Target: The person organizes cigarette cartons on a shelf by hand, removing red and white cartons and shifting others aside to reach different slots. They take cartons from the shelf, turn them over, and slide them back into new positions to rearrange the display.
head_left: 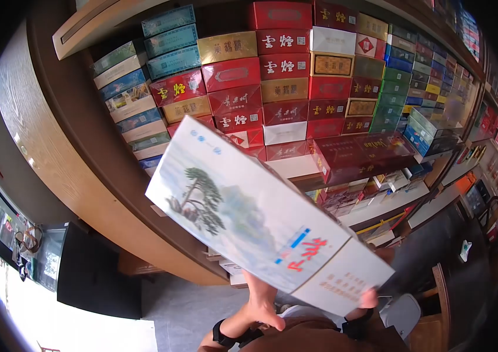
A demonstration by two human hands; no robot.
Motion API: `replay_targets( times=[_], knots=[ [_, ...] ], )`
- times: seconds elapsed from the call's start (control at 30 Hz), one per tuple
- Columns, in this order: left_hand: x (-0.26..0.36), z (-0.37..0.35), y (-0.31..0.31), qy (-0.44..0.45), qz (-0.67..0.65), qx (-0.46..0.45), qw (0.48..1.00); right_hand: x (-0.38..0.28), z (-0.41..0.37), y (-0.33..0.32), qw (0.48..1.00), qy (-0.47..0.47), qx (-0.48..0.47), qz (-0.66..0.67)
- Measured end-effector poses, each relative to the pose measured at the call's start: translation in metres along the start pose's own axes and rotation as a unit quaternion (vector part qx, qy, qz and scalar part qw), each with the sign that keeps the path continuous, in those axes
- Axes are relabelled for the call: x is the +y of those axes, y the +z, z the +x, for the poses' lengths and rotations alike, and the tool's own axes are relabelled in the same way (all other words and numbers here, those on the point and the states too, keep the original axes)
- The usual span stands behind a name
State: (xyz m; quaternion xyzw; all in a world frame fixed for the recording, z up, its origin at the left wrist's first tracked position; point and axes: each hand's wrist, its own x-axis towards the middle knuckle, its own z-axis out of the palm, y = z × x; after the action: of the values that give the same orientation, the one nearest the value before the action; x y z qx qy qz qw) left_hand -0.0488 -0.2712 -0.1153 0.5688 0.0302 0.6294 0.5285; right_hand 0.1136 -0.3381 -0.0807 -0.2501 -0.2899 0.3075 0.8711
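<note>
You hold one long carton (249,217) up in front of the shelves, tilted so that its far end rises to the upper left and its near end drops to the lower right. It is a flat, rectangular box of glossy card, pale blue and white, printed with one pine tree, red characters and a small blue strip. Two hands are on it, each with one black wristband (225,334). Your left hand (261,302) comes up from below and meets the carton's lower long edge; its fingers run behind the card and are hidden, so you cannot tell how they curl. Your right hand (369,299) is at the near corner, mostly covered, with one fingertip pressed over the edge onto the printed face, pinching the carton there. Behind it, the shelving (390,205) is packed with many more stacked cartons (284,64), too many to count, all the same brick shape, in red, gold, blue, green and white, their ends facing you. One dark red carton (360,154) lies flat across the top of a lower stack. A curved, grained wooden panel (67,146) frames the shelves on the left.
</note>
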Motion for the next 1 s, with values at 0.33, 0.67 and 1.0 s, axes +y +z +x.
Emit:
replay_targets(
  times=[0.33, 0.67, 1.0],
  knots=[
    [0.105, 0.028, -0.023, -0.207, -0.044, 0.280, 0.936, 0.024, 0.170, 0.131, 0.632, -0.490, -0.375, -0.469],
    [0.129, 0.044, -0.007, -0.281, 0.007, 0.263, 0.923, 0.080, 0.284, 0.224, 0.330, -0.651, -0.425, -0.536],
    [0.114, 0.125, -0.013, -0.231, -0.003, 0.102, 0.968, 0.037, 0.311, 0.270, 0.279, -0.696, -0.378, -0.542]
  ],
)
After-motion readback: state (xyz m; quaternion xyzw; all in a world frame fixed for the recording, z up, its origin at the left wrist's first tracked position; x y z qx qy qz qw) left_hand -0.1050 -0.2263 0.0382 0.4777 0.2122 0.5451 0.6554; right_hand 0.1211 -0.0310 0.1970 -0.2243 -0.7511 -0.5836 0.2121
